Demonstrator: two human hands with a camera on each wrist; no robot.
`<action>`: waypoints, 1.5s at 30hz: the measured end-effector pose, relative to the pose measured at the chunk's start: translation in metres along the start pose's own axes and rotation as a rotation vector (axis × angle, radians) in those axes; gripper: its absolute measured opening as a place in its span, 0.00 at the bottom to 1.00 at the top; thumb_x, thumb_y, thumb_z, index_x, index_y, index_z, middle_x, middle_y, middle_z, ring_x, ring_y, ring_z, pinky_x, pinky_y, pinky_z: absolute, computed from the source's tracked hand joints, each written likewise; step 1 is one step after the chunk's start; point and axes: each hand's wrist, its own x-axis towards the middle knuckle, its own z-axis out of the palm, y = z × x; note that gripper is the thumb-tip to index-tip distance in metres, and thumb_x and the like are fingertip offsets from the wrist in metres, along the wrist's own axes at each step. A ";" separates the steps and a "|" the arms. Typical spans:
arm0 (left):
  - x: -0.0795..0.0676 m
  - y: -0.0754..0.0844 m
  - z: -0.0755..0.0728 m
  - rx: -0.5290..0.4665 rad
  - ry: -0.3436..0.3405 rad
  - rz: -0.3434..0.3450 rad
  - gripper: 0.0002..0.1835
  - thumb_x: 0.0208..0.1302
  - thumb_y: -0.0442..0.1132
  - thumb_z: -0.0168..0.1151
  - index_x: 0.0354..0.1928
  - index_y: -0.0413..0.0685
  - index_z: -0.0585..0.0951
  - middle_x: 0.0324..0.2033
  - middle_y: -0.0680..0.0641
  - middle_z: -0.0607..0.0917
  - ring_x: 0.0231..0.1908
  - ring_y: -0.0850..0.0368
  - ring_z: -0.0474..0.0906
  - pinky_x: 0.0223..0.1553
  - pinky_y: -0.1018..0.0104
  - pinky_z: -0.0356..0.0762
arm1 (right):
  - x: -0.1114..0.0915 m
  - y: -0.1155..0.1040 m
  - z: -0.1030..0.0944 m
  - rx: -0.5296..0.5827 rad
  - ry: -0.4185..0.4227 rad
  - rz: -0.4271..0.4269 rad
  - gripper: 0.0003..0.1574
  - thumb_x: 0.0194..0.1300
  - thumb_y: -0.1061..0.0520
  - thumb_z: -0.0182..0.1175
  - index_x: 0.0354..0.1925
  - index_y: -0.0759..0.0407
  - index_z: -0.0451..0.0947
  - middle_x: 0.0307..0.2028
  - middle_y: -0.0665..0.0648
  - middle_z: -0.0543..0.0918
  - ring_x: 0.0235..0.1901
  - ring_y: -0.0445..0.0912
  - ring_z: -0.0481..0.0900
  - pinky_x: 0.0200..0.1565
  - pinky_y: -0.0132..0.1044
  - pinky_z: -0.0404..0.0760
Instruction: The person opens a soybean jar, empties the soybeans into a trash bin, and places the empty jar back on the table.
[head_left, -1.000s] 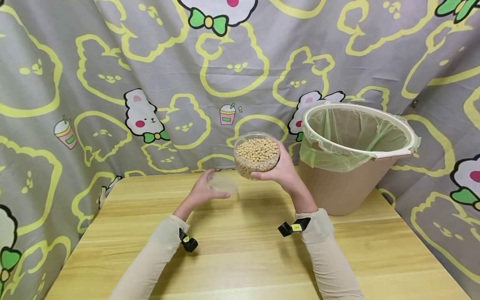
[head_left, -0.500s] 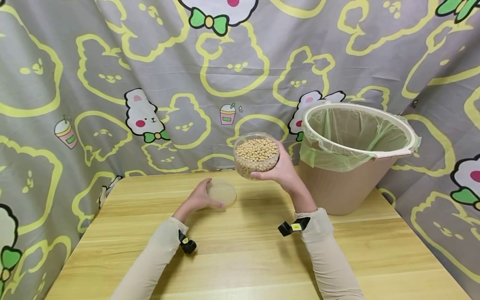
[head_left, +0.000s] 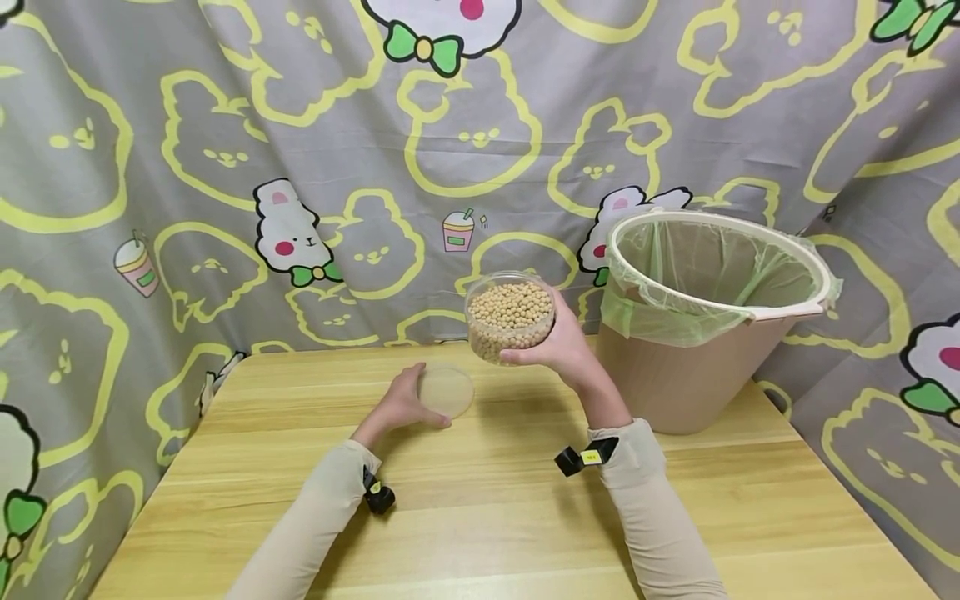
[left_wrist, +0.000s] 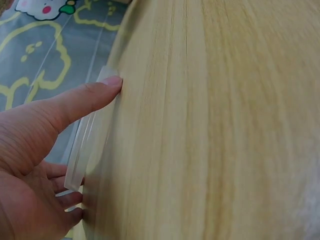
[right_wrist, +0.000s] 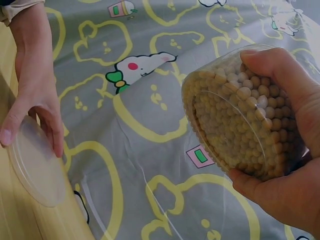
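Note:
A clear round plastic jar (head_left: 501,347) filled with pale soybeans (head_left: 512,306) is raised above the table's far side, its open mouth tipped toward the head camera. My right hand (head_left: 564,346) grips it around the side, and the right wrist view shows thumb and fingers spread on the jar's wall. Low over the tabletop, my left hand (head_left: 400,402) holds a translucent round lid (head_left: 450,392) at its edge. In the left wrist view the thumb (left_wrist: 95,97) presses the lid's near rim, with the fingertips at the opposite side of the lid (left_wrist: 90,142).
A tall beige waste bin (head_left: 678,375) lined with a green bag (head_left: 660,312) stands at the table's right rear, close to my right forearm. Behind the wooden table (head_left: 480,517) hangs a grey patterned curtain (head_left: 337,150).
My left hand has lowered the lid toward the tabletop, and the lid now appears flat to the head camera. The jar in my right hand has stayed nearly in place.

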 end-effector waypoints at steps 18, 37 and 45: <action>-0.001 0.003 -0.001 0.002 -0.008 0.021 0.67 0.31 0.56 0.80 0.71 0.38 0.51 0.67 0.34 0.61 0.67 0.37 0.55 0.65 0.43 0.57 | 0.002 -0.038 -0.003 0.036 -0.013 -0.093 0.67 0.31 0.69 0.78 0.67 0.49 0.57 0.59 0.55 0.68 0.58 0.50 0.70 0.57 0.41 0.73; 0.017 0.182 0.000 -0.160 0.269 0.621 0.29 0.63 0.52 0.59 0.65 0.54 0.68 0.62 0.52 0.72 0.63 0.59 0.66 0.64 0.57 0.64 | -0.006 -0.150 -0.042 0.063 0.016 -0.227 0.56 0.35 0.80 0.70 0.63 0.59 0.62 0.55 0.62 0.71 0.53 0.53 0.73 0.49 0.34 0.79; 0.020 0.255 0.013 -0.266 0.241 0.723 0.23 0.67 0.51 0.54 0.63 0.58 0.70 0.61 0.57 0.73 0.62 0.67 0.66 0.62 0.69 0.64 | -0.013 -0.186 -0.076 0.113 0.080 -0.259 0.59 0.33 0.86 0.65 0.64 0.60 0.61 0.57 0.63 0.70 0.54 0.53 0.71 0.47 0.33 0.80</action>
